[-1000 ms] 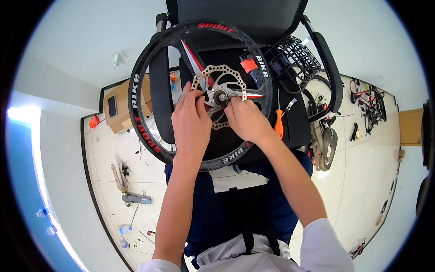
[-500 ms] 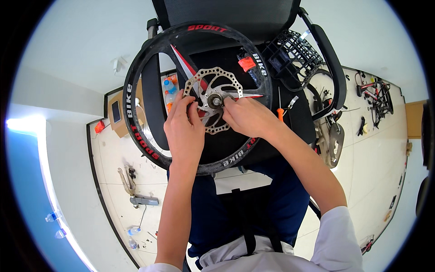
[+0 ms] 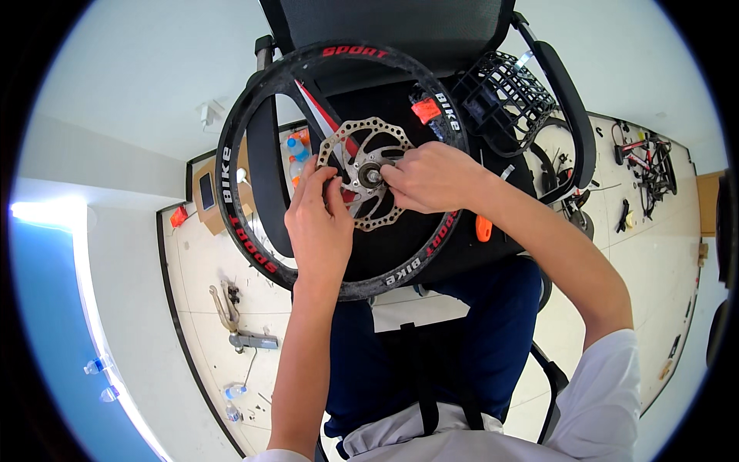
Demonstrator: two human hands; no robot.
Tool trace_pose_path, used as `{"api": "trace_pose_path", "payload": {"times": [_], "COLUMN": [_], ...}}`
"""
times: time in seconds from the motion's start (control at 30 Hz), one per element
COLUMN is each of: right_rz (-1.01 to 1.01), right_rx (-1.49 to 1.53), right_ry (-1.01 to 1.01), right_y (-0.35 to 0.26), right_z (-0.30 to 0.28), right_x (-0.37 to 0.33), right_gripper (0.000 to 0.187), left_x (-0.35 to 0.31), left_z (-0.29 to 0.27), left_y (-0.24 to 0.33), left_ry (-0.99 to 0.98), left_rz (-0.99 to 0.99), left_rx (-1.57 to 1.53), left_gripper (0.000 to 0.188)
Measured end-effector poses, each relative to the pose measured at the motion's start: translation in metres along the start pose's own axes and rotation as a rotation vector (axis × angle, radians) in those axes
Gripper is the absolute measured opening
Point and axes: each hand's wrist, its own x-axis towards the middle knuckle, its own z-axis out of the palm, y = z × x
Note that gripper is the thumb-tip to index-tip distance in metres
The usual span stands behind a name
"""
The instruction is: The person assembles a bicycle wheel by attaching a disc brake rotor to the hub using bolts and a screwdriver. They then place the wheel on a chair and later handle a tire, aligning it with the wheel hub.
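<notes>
A black bicycle wheel [image 3: 354, 291] with red and white lettering lies on the seat of a black office chair [image 3: 462, 250] before me. At its middle a silver drilled brake disc [image 3: 375, 125] surrounds the hub [image 3: 373, 175], whose axle end points up. My left hand [image 3: 319, 212] pinches the disc's left edge between thumb and fingers. My right hand [image 3: 435, 177] is closed with its fingertips bunched just right of the axle; whatever they hold is hidden. An orange-handled screwdriver [image 3: 483, 228] rests on the seat to the right.
Behind the wheel's right side sit a black plastic basket [image 3: 504, 100] and an orange packet [image 3: 425, 110]. The chair's armrest [image 3: 570, 115] rises at right. Bottles [image 3: 296, 148] stand left, near a cardboard box [image 3: 209, 219]. A bicycle frame [image 3: 643, 158] and metal parts [image 3: 254, 340] lie on the floor.
My right hand has turned at the hub, and its forearm and elbow have swung outward to the right. My left hand keeps its hold on the disc. The whole view has shifted slightly.
</notes>
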Motion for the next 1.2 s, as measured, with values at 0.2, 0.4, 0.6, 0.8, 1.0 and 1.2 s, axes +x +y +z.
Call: {"api": "trace_pose_path", "payload": {"times": [0.2,0.4,0.6,0.8,1.0,1.2], "right_rz": [0.276,0.777,0.984,1.0,1.085,1.105], "right_rx": [0.398,1.139,1.185,0.843,0.608,0.585], "right_ry": [0.183,0.399,0.505,0.516,0.369,0.478], "right_y": [-0.035,-0.069,-0.089,-0.098,-0.109,-0.108], "right_z": [0.004,0.024,0.035,0.03,0.023,0.036], "right_x": [-0.012,-0.02,0.005,0.014,0.027,0.033], "right_gripper": [0.02,0.026,0.027,0.024,0.026,0.027], "left_x": [-0.001,-0.002,-0.002,-0.002,-0.005,-0.004], "left_z": [0.001,0.001,0.0,0.004,0.007,0.007], "left_y": [-0.004,-0.001,-0.005,-0.011,-0.014,-0.01], "left_ry": [0.039,0.022,0.007,0.062,0.062,0.056], "left_rz": [0.065,0.028,0.0,0.066,0.019,-0.01], "left_rx": [0.003,-0.026,-0.047,-0.033,-0.09,-0.142], "left_gripper": [0.014,0.014,0.015,0.015,0.016,0.014]}}
